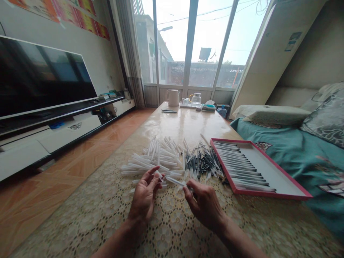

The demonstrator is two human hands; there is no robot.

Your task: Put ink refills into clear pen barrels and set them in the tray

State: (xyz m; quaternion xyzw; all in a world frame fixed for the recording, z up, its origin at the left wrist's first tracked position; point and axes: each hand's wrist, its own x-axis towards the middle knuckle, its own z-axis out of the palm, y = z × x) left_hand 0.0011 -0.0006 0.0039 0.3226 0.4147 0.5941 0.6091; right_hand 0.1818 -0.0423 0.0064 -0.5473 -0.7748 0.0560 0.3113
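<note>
My left hand (143, 195) pinches a white pen barrel (160, 175) between thumb and fingers, near the front of the pile. In my right hand (202, 200) is a thin pale pen refill (174, 181), its free end pointing left at the barrel. Whether the two touch, I cannot tell. Just beyond my left hand lies a loose heap of white pen barrels (156, 156). Past my right hand is a pile of dark pen parts (201, 161), with black and clear pieces mixed. A shallow pink-rimmed box (271, 154) to the right holds a row of black-ended pens (244, 168).
The long table (172, 229) has a patterned cover. At its far end stand a beige kettle (173, 98), a glass jug (196, 99) on a tray and a few pens (169, 111). A sofa with a teal cover (271, 134) borders the right; a television (45, 79) is left.
</note>
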